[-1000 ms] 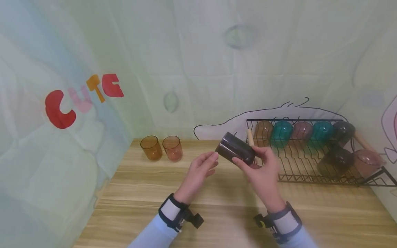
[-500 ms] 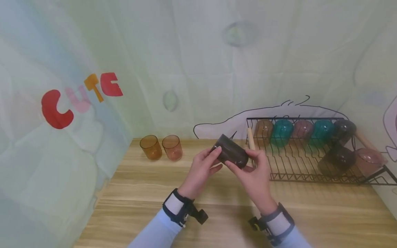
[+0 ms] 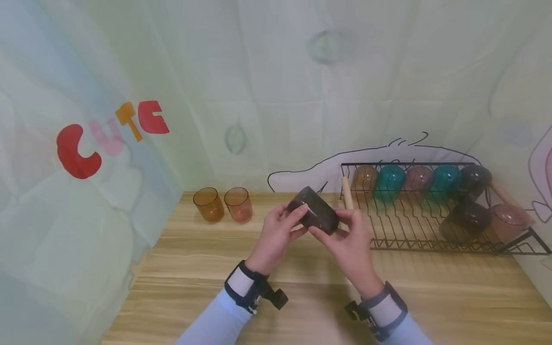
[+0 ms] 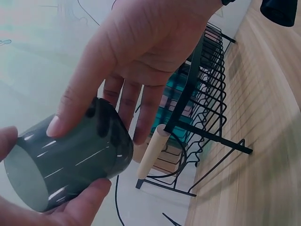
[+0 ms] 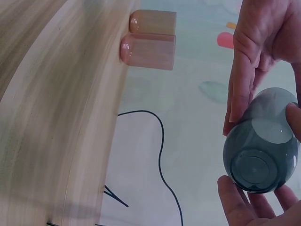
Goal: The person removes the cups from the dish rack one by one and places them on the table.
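A dark grey glass tumbler [image 3: 319,215] is held on its side above the table, mouth toward my left hand [image 3: 278,232] and base toward my right hand [image 3: 347,237]. My left thumb presses on its side near the rim, with the other fingers around the mouth end. My right hand grips the base end, its thumb on the near side. In the left wrist view, the right hand [image 4: 150,42] reaches in from the top over the tumbler [image 4: 80,155]. The rounded base of the tumbler [image 5: 256,169] shows in the right wrist view, with the left hand [image 5: 277,37] above.
An amber glass [image 3: 209,205] and a pink glass [image 3: 239,205] stand upright at the table's back left. At right is a black wire rack [image 3: 405,247] with a wooden handle [image 3: 347,193], holding several upturned coloured glasses [image 3: 390,183]. A printed cloth [image 3: 284,96] hangs behind.
My left hand has moved in from beside the rim and now grips the mouth end. The tumbler and my right hand have shifted left, away from the rack.
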Motion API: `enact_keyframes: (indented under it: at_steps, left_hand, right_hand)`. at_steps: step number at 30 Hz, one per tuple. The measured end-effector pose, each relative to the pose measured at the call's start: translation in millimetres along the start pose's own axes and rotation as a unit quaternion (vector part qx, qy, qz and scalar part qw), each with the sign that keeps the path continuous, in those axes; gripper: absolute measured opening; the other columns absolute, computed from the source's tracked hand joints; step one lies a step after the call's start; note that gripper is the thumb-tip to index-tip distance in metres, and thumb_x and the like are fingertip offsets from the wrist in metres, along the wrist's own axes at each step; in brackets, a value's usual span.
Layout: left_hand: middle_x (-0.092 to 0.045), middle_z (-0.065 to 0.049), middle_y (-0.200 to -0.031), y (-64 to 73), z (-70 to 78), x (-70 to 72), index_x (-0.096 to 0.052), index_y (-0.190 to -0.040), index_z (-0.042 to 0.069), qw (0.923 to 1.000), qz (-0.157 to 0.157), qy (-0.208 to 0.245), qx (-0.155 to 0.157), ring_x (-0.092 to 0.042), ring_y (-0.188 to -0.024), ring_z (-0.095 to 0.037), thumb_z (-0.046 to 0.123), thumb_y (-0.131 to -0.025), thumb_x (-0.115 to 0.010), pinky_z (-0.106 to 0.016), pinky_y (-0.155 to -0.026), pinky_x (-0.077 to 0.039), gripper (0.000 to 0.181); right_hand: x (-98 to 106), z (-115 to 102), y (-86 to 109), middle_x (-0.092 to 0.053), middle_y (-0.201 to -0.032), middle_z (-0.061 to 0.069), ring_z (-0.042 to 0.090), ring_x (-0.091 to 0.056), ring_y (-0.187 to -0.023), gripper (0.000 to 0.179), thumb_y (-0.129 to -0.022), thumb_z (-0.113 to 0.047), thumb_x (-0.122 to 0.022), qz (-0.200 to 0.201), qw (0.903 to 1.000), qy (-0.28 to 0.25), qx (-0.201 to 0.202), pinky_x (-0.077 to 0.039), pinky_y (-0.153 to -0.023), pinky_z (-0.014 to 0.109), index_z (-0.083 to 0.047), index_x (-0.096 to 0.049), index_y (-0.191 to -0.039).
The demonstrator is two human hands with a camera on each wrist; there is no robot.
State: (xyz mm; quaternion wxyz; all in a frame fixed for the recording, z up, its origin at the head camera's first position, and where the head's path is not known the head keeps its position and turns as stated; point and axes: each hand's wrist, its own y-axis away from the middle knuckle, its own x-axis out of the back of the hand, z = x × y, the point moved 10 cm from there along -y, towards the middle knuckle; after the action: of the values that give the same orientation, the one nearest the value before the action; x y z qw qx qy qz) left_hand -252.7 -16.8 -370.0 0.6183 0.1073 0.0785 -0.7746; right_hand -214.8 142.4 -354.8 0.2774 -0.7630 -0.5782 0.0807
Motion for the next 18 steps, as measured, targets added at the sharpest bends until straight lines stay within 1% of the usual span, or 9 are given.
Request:
enact_keyframes:
  at_steps: [5, 8, 10, 11, 14, 18]
  left_hand:
    - [-0.058, -0.009, -0.118, -0.5, 7.3, 1.2, -0.045, -0.126, 0.003, 0.9999, 0.0, -0.01, -0.012, -0.056, -0.107, -0.021, 0.035, -0.081, -0.071, -0.037, -0.083, -0.048, 0.061]
    - [-0.059, -0.009, -0.117, -3.5, 12.2, 2.9, -0.046, -0.126, 0.002, 0.9995, 0.003, -0.019, -0.023, -0.057, -0.105, -0.022, 0.031, -0.081, -0.072, -0.037, -0.084, -0.047, 0.06]
    - [-0.059, -0.011, -0.117, -6.0, 16.5, 5.9, -0.046, -0.126, 0.0, 0.9988, 0.007, -0.03, -0.037, -0.058, -0.104, -0.023, 0.027, -0.081, -0.072, -0.038, -0.085, -0.047, 0.059]
    - [-0.059, -0.012, -0.117, -7.1, 18.8, 8.1, -0.046, -0.126, -0.001, 0.9982, 0.01, -0.038, -0.045, -0.058, -0.104, -0.023, 0.026, -0.081, -0.072, -0.038, -0.086, -0.047, 0.058]
    - [-0.058, -0.011, -0.118, -10.6, 22.8, 18.2, -0.045, -0.126, 0.001, 0.9948, 0.026, -0.078, -0.06, -0.057, -0.106, -0.021, 0.028, -0.08, -0.073, -0.036, -0.087, -0.046, 0.06]
    - [-0.056, -0.006, -0.12, -17.5, 21.3, 36.6, -0.045, -0.128, 0.009, 0.9861, 0.065, -0.138, -0.066, -0.054, -0.108, -0.017, 0.04, -0.076, -0.075, -0.03, -0.087, -0.046, 0.068]
  right_hand:
    - [-3, 3, -1.4, -0.05, -0.119, -0.002, 0.015, -0.05, -0.11, 0.062, -0.069, -0.037, -0.08, -0.02, 0.9997, 0.008, -0.012, -0.05, -0.076, 0.031, -0.011, -0.046, -0.115]
    - [-2, 4, -3.0, -0.051, -0.12, 0.0, 0.015, -0.049, -0.111, 0.061, -0.071, -0.038, -0.079, -0.029, 0.9992, 0.027, -0.01, -0.05, -0.078, 0.033, -0.011, -0.048, -0.116]
    - [-1, 4, -4.5, -0.052, -0.12, 0.002, 0.015, -0.049, -0.111, 0.06, -0.072, -0.039, -0.078, -0.033, 0.9984, 0.045, -0.004, -0.049, -0.08, 0.034, -0.011, -0.05, -0.117]
    - [1, 5, -5.2, -0.052, -0.12, 0.0, 0.013, -0.049, -0.11, 0.06, -0.072, -0.041, -0.077, -0.034, 0.9978, 0.057, -0.003, -0.049, -0.081, 0.034, -0.012, -0.051, -0.117]
    - [8, 5, -6.7, -0.052, -0.12, -0.002, 0.012, -0.048, -0.11, 0.059, -0.074, -0.044, -0.075, -0.031, 0.9954, 0.09, 0.005, -0.048, -0.084, 0.032, -0.015, -0.052, -0.119]
    - [22, 6, -7.8, -0.052, -0.119, -0.002, 0.015, -0.049, -0.108, 0.06, -0.074, -0.043, -0.075, -0.016, 0.9917, 0.126, 0.017, -0.047, -0.086, 0.035, -0.012, -0.053, -0.12]
